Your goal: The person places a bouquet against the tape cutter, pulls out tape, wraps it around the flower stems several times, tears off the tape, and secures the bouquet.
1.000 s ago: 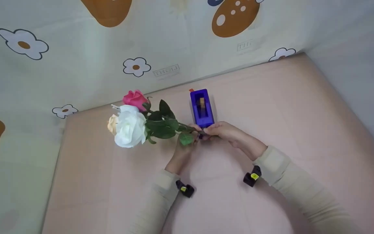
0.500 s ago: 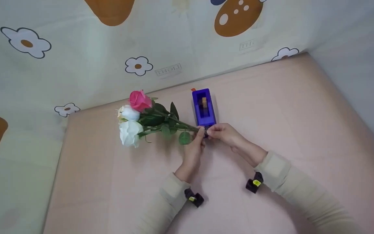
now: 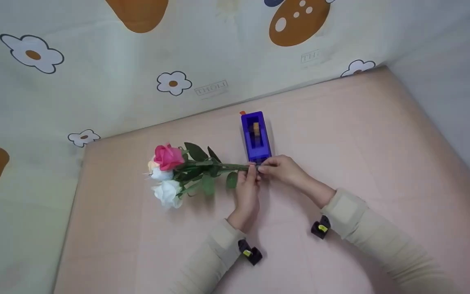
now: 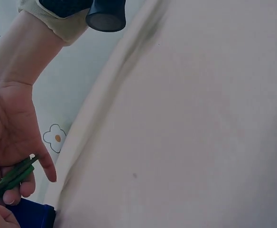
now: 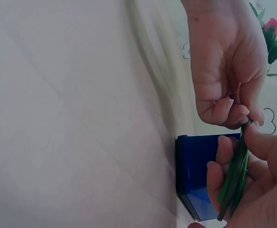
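Note:
A small bunch of artificial flowers lies low over the pink table (image 3: 341, 134): a pink rose (image 3: 167, 156), a white rose (image 3: 167, 192) and a smaller pale bloom behind them. Their green stems (image 3: 227, 166) run right to my hands. My left hand (image 3: 248, 179) pinches the stems near their ends. Right beside it, my right hand (image 3: 279, 167) grips the stem ends (image 5: 234, 178). A blue tape dispenser (image 3: 254, 136) stands just behind both hands and shows as a blue block (image 5: 195, 175) in the right wrist view. The stems (image 4: 10, 176) also cross the left wrist view.
A pale cloth with flower and brown blob prints (image 3: 169, 83) walls in the table at the back, left and right. Bare pink surface stretches right of the dispenser and in front of my arms. Small black wrist cameras (image 3: 249, 253) sit under both sleeves.
The bunch has swung down and toward me, so the blooms now sit lower on the left. Both hands stay together by the dispenser's near end.

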`<state>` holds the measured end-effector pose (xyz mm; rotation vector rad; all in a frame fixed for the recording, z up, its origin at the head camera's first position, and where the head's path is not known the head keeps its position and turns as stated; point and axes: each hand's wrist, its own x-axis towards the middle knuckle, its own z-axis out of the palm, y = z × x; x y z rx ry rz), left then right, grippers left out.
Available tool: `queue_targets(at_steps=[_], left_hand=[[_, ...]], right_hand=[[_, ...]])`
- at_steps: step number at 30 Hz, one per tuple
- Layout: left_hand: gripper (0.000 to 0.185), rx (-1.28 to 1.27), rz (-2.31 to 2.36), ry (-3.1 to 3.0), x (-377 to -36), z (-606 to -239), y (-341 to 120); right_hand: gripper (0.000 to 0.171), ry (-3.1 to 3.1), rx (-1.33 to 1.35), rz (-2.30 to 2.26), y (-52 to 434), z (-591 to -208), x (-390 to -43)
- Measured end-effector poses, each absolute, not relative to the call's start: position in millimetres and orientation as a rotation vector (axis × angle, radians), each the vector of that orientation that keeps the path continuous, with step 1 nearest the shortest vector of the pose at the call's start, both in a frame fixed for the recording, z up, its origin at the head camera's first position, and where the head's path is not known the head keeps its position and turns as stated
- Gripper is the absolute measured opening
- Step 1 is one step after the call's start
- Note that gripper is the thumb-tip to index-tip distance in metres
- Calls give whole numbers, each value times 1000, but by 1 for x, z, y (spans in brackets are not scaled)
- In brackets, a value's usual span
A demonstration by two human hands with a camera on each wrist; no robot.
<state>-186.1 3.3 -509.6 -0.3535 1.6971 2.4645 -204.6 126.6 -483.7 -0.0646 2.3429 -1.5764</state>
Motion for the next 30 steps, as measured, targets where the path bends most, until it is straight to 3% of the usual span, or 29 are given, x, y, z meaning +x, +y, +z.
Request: queue_targets(at_steps=[20, 30], left_hand=[[10, -321, 2659, 1403, -188, -513, 13], [16, -411, 2688, 1284, -183, -514, 19]], right_hand=[[21, 2719, -44, -1354, 120, -474, -199], [21, 2833, -36, -1239, 118, -478, -197]])
